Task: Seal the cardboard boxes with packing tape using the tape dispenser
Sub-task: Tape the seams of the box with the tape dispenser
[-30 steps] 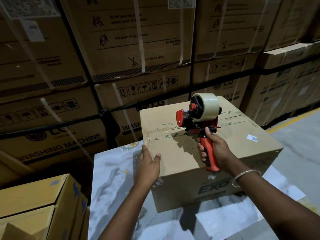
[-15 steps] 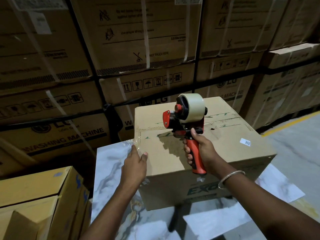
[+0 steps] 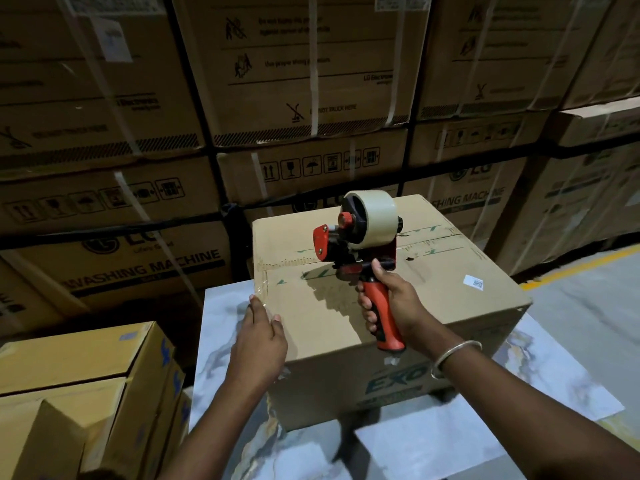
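The stacked cartons [image 3: 138,265] read "WASHING MACHINE". The right hand [image 3: 391,303] grips the tape dispenser [image 3: 360,244] above the cardboard box [image 3: 346,327], whose side reads "EXO". The left hand [image 3: 258,341], fingers straight, presses the box's left edge.

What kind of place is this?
Most likely a warehouse: strapped washing machine cartons are stacked in a wall, a yellow floor line marks the concrete, and a tape dispenser is held over a cardboard box.
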The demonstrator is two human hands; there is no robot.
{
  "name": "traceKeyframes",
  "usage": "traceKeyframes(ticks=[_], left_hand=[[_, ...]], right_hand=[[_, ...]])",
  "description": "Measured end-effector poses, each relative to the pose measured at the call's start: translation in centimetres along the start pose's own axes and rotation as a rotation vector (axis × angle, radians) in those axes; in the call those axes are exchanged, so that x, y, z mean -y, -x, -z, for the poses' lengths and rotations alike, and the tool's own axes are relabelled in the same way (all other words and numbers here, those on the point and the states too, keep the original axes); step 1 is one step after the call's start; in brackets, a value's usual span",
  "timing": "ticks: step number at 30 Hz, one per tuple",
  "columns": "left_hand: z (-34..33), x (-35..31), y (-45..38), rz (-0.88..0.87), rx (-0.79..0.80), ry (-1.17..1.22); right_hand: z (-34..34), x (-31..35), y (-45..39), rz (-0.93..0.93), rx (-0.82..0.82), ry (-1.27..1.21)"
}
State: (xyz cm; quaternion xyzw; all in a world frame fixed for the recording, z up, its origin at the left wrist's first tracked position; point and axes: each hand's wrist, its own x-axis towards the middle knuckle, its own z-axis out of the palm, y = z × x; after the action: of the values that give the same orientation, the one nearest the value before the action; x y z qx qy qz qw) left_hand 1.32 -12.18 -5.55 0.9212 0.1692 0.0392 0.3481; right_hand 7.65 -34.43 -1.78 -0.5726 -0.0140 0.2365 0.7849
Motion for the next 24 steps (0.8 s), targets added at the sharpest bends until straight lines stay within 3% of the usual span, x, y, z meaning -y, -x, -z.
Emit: traceKeyframes(ticks=[9, 12, 18, 21, 24], left_hand=[[-0.4, -2.0, 1.3, 0.135, 0.043, -0.263], [-0.7, -2.9, 1.8, 0.184, 0.025, -0.440], [-3.3, -6.5, 4.0, 0.190, 0.041, -0.553], [-4.6, -9.2, 3.9, 0.164, 0.064, -0.429], [-6.2, -12.7, 3.1, 0.036, -0.068, -0.046]], right_hand=[[1.3, 0.9, -0.8, -0.086, 0.029, -0.101], [2.0, 1.3, -1.4, -0.109, 0.089, -0.107], [5.3, 3.3, -2.3, -0.163, 0.218, -0.086], [8.3, 5.2, -2.4, -0.178, 0.275, -0.064], [11.7, 7.2, -2.7, -0.191, 0.311, -0.014]])
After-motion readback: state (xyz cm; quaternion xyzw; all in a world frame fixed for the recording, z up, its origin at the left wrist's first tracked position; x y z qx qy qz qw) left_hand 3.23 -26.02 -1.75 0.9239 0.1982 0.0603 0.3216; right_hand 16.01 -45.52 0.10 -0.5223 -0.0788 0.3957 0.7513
